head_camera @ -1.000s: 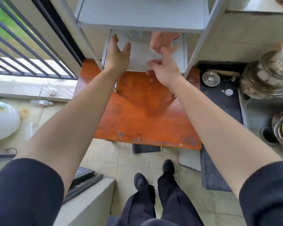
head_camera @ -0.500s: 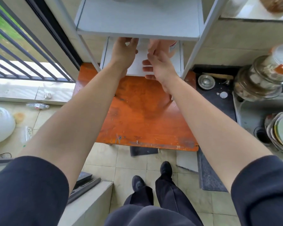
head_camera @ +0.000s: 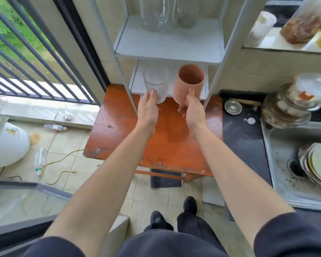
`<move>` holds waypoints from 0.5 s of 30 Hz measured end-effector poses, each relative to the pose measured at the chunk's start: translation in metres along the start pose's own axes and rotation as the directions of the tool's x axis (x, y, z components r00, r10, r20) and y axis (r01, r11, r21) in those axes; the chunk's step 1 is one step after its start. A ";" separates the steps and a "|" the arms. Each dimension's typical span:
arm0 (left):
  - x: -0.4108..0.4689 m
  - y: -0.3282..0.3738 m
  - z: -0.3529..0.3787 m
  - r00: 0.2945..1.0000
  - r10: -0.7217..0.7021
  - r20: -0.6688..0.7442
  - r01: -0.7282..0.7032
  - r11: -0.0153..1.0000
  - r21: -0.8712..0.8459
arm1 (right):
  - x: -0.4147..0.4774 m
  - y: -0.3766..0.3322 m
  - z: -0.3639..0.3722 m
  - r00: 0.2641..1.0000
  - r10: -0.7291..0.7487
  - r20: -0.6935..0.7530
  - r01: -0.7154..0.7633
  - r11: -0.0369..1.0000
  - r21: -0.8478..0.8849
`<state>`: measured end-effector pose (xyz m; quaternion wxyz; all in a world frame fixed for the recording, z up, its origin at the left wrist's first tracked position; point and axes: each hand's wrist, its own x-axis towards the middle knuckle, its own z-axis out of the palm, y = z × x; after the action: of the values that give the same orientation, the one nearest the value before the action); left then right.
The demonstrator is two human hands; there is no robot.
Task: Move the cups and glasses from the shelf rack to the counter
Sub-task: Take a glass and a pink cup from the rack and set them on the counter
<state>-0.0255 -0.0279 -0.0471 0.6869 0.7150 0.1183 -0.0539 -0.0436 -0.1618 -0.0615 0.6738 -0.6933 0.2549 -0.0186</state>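
Observation:
My left hand (head_camera: pixel 148 110) grips a clear ribbed glass (head_camera: pixel 156 82) near its base. My right hand (head_camera: pixel 193 112) holds a terracotta mug (head_camera: pixel 190 82) by its handle. Both vessels are upright, held in front of the lower level of the white shelf rack (head_camera: pixel 167 52), above the back of the orange wooden counter (head_camera: pixel 167 141). Two tall clear glasses (head_camera: pixel 167 13) stand on the rack's upper shelf.
A dark counter (head_camera: pixel 245 138) with a small metal lid (head_camera: pixel 233 107) lies to the right, then stacked glass jars (head_camera: pixel 293 102) and a sink (head_camera: pixel 285 164) holding plates (head_camera: pixel 317 164). A barred window is at left. Bottles and a cable lie on the tiled floor.
Both hands reached into the lower shelf, closed on the glass and the mug, and have drawn them out toward me. The camera has tilted up, showing the upper shelf.

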 end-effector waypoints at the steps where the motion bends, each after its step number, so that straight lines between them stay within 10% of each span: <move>1: -0.014 -0.004 -0.004 1.000 0.017 -0.014 -0.017 1.000 -0.012 | -0.011 0.005 -0.001 1.000 -0.003 -0.001 0.003 1.000 0.021; 15: -0.135 -0.040 0.031 0.983 0.117 0.140 -0.116 0.993 -0.015 | -0.128 0.069 -0.112 0.965 -0.058 -0.255 0.073 0.996 0.051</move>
<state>-0.1629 -0.0704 -0.0553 0.6981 0.7127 0.0280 -0.0635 -0.2191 -0.2141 -0.0760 0.6551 -0.6729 0.3152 -0.1368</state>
